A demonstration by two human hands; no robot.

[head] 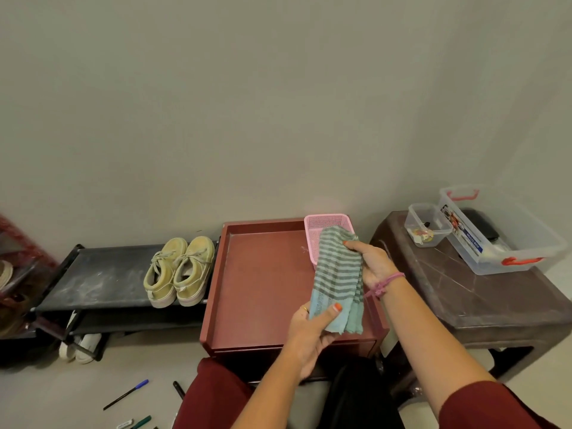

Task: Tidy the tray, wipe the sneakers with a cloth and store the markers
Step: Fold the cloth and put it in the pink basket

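Grip: left hand (309,331) and right hand (373,263) pinching striped teal cloth (339,280).
Risk: dangling hem could snag pink mesh plastic basket (325,224).

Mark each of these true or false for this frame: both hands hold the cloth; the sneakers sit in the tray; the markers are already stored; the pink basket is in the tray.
1. Both hands hold the cloth. True: the left hand grips the lower end of the striped cloth, the right hand the upper.
2. The sneakers sit in the tray. False: the sneakers stand on the black rack, beside the tray.
3. The markers are stored. False: markers lie on the floor.
4. The pink basket is in the tray. True.
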